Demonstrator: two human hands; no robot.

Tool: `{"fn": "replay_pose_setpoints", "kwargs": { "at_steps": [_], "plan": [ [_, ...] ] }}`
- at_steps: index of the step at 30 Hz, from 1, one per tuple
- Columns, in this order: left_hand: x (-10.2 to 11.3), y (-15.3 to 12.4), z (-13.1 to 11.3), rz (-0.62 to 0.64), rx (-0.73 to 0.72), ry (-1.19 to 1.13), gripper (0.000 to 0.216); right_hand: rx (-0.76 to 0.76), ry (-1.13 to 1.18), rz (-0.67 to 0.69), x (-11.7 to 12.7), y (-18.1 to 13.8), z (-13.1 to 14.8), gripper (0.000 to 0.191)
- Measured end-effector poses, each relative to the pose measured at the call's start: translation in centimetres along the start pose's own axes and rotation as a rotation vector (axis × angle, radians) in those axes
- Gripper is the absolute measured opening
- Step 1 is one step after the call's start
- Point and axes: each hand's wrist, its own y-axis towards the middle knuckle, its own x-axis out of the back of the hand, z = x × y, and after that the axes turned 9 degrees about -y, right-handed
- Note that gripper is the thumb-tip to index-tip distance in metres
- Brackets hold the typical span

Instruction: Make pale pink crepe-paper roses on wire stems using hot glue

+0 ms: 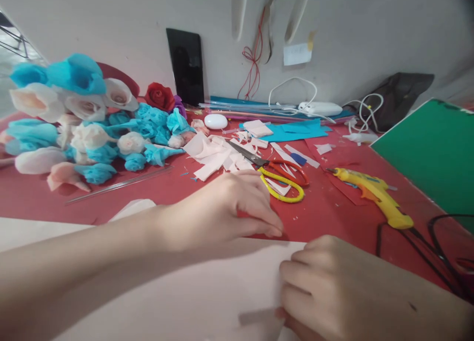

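Observation:
A large pale pink paper sheet (207,291) lies on the red table (333,212) close to me. My left hand (222,207) rests on its far edge, fingers together and pressed down on the paper. My right hand (351,291) is at the sheet's right edge, fingers curled and pinching it. Just beyond my left hand lie two pairs of scissors, one with yellow handles (283,188) and one with orange handles (292,169).
A pile of blue, white and pink paper flowers (85,128) fills the left. Paper scraps (218,153) lie mid-table. A yellow glue gun (377,195) with a black cord lies right, beside a green board (433,153). A black phone (187,66) leans on the wall.

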Motion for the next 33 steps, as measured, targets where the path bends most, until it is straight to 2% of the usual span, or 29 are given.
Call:
{"fn": "replay_pose_setpoints", "kwargs": {
  "at_steps": [4,9,13,17,19,21,24,25,28,29,31,33],
  "plan": [
    [0.4,-0.2,0.7,-0.184,0.174,-0.09,0.005,-0.009,-0.028,0.033,-0.2,0.1,0.0,0.017],
    [1.0,-0.1,1.1,-0.372,0.318,-0.068,0.009,0.005,-0.018,0.026,-0.1,0.0,-0.1,0.015],
    [0.9,0.2,1.2,-0.431,0.408,-0.192,0.012,-0.002,-0.052,0.006,0.2,0.1,0.0,0.016],
    [-0.1,0.3,0.3,-0.316,0.36,-0.707,0.018,-0.02,-0.047,0.026,0.3,0.3,0.3,0.018],
    [-0.7,0.2,-0.4,-0.24,0.384,-0.807,0.019,-0.033,-0.046,0.029,0.3,0.5,0.4,0.023],
    [-1.2,0.1,-1.2,-0.218,0.43,-0.729,0.017,-0.044,-0.043,0.024,0.3,0.7,0.4,0.025],
    [-1.5,-0.1,-1.9,-0.163,0.427,-0.425,0.011,-0.05,-0.03,0.012,0.5,0.9,0.4,0.024],
    [-1.5,-0.2,-1.9,-0.093,0.389,-0.297,0.008,-0.049,-0.02,0.007,0.5,1.0,0.3,0.023],
    [-1.2,-0.4,-1.9,0.157,0.176,0.05,0.018,-0.023,0.041,0.01,0.5,0.8,0.1,0.017],
    [-1.1,-0.5,-1.8,0.203,0.113,0.13,0.014,0.004,0.05,0.026,0.4,0.7,0.0,0.015],
    [-0.7,-0.5,-1.9,0.215,0.057,0.182,0.017,0.045,0.038,0.07,0.1,0.4,-0.1,0.013],
    [-0.3,-0.4,-2.1,0.16,0.06,0.082,0.022,0.043,0.007,0.086,-0.2,0.2,-0.2,0.013]
  ]
}}
